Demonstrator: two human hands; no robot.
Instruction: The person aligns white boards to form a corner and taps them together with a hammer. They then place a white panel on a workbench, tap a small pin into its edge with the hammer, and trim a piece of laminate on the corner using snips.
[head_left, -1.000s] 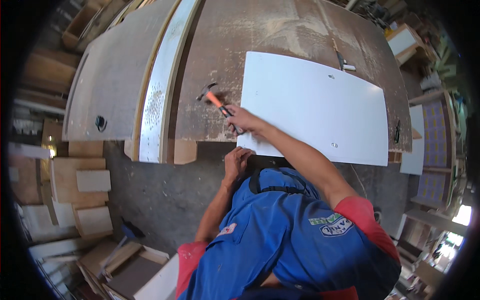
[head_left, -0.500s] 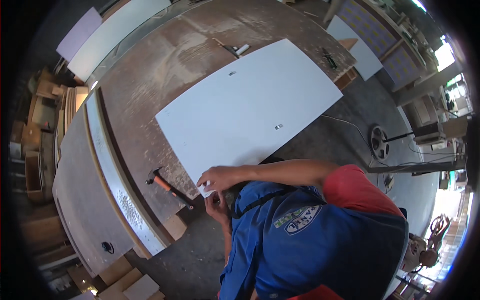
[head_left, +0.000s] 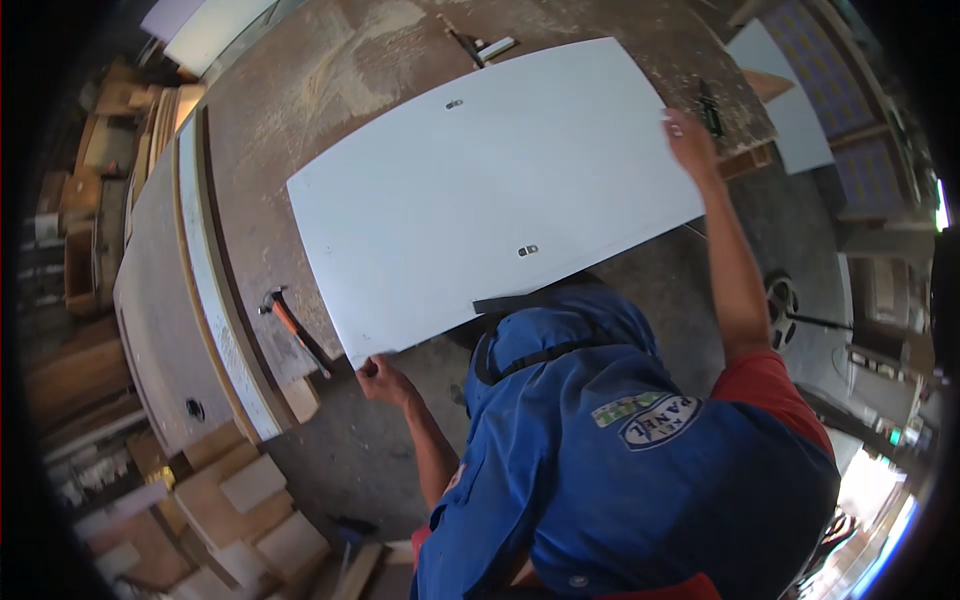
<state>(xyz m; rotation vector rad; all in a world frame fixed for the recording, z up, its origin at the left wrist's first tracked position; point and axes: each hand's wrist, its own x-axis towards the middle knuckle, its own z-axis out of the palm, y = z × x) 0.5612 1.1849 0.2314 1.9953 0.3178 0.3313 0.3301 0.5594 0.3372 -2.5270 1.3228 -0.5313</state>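
Observation:
A large white panel (head_left: 420, 210) lies on the worn brown worktable (head_left: 250, 160), its near long edge toward my body. Two small metal fittings sit on its face, one by the far edge (head_left: 454, 104) and one by the near edge (head_left: 527, 251). At the panel's near left corner, my left hand (head_left: 388, 382) is closed on the corner. My right hand (head_left: 690, 145) reaches out to the panel's right end and grips its edge, fingertips on top. A hammer (head_left: 292, 325) with an orange and black handle rests left of the panel. A dark strap end (head_left: 500, 303) overlaps the near edge.
Beyond the panel lie a thin dark tool (head_left: 463, 45) and a short white piece (head_left: 497, 48). A dark green tool (head_left: 710, 112) is past my right hand. Left of the hammer runs a long whitish beam (head_left: 215, 300). Board offcuts (head_left: 230, 500) are piled at lower left.
My right hand has left the near left corner and swung right to the panel's far right end. My left hand stays at the corner. The whole view has shifted.

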